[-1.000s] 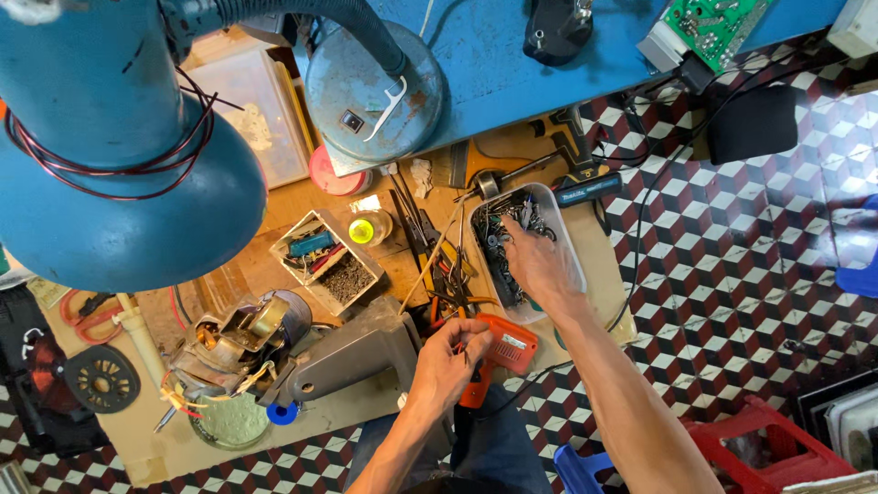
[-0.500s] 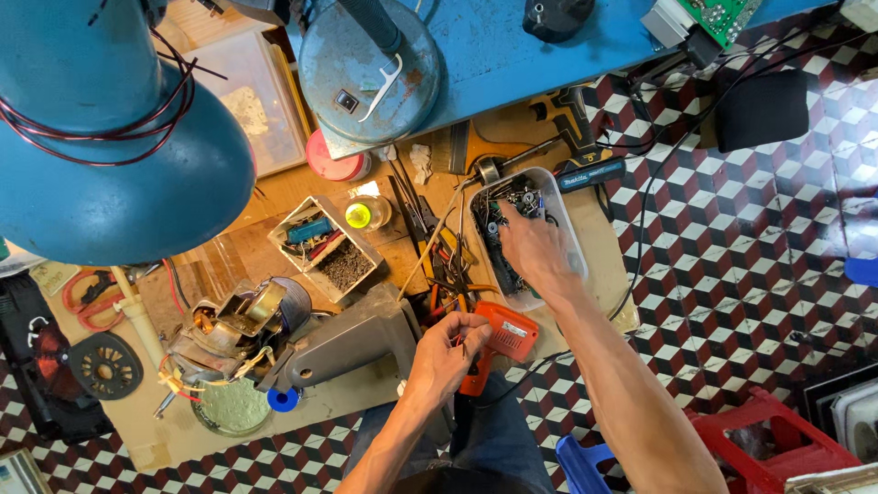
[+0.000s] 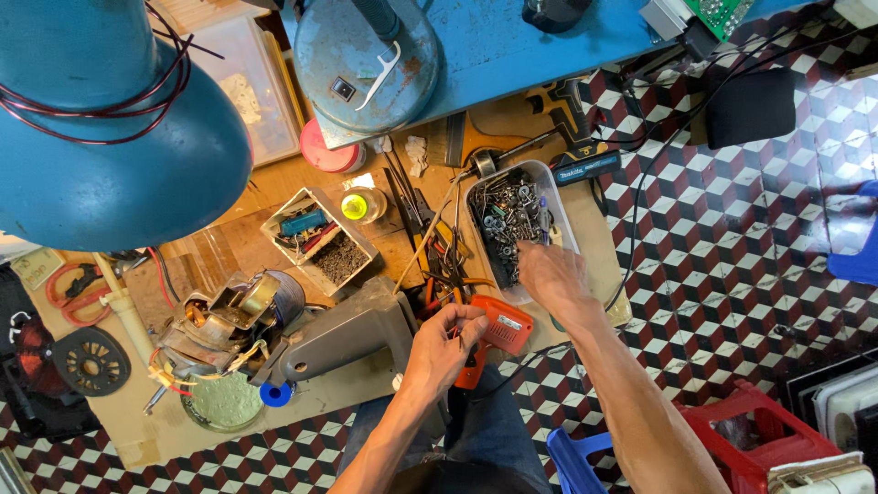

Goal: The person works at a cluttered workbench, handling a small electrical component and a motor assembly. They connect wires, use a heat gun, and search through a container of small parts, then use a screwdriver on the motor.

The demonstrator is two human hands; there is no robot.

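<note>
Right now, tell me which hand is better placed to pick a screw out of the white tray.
The right hand: its fingers already reach into the white tray of screws. The left hand is pinched near the orange tool, outside it.

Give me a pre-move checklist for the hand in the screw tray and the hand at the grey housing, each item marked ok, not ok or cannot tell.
1. Right hand is inside the clear screw tray, fingers among the hardware: ok.
2. A screw is actually gripped by the right hand: cannot tell, the fingers hide it.
3. Left hand is pinched on something small beside the grey housing: ok; what it pinches, cannot tell.
4. Tray sits flat on the board, not overhanging: ok.
5. Orange tool lies close under both wrists and could be knocked: not ok.
6. Loose pliers and tools crowd the space between tray and housing: not ok.
</note>
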